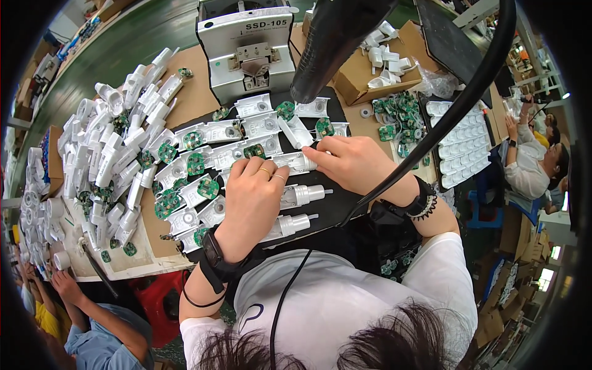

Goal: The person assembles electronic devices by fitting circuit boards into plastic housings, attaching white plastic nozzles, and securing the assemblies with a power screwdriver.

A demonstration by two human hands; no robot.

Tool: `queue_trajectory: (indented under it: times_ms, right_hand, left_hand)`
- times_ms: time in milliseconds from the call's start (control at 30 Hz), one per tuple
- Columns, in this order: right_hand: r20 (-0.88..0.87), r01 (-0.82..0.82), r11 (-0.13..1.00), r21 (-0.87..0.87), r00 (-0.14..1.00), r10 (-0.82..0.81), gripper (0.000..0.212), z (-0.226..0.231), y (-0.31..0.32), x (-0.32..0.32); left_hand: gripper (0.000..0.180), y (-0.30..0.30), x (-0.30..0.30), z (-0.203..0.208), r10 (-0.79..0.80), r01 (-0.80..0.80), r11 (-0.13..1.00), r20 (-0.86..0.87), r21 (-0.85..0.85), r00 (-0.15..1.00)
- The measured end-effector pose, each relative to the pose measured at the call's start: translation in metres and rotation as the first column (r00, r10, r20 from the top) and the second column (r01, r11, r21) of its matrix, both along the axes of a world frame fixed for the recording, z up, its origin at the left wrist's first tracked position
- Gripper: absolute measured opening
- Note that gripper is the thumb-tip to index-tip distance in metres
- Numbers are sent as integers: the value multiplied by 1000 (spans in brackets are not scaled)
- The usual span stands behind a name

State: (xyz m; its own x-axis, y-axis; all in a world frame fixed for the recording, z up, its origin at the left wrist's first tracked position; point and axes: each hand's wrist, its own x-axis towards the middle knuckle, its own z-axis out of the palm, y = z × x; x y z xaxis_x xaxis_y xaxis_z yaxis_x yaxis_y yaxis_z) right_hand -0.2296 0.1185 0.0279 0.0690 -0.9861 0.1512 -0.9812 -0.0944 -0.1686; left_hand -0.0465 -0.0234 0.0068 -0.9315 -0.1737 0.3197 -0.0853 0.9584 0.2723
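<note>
my left hand point(253, 197): resting curled on white plastic housings point(296, 194)
my right hand point(354, 161): pinching one white housing point(296, 161)
cardboard box point(361, 74): brown, open, behind the green circuit boards point(394, 114)

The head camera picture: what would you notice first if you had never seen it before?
First, the two hands in the middle: the left hand rests over white plastic housings on the black mat, and the right hand pinches one. Next, the big heap of white parts at left, dotted with round green circuit boards. A grey machine stands behind.
</note>
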Motion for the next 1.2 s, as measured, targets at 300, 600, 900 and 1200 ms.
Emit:
queue_trajectory:
  times_ms: [300, 600, 900, 1200]
  right_hand:
    - [32, -7, 999, -32, 999, 8, 33, 3, 1, -6]
    - [419, 431, 812, -394, 870, -259, 25, 36, -5, -105]
    - [-365, 624, 779, -62, 712, -600, 29, -6, -39, -221]
    - [-351, 587, 796, -147, 722, -597, 32, -6, -48, -185]
  left_hand:
    - [26, 8, -3, 10, -21, 21, 998, 7, 65, 1000]
    - [26, 6, 1, 14, -39, 39, 998, 10, 52, 999]
    - [26, 11, 2, 13, -25, 24, 997, 23, 70, 999]
    - [24, 11, 2, 6, -11, 13, 996, -31, 87, 999]
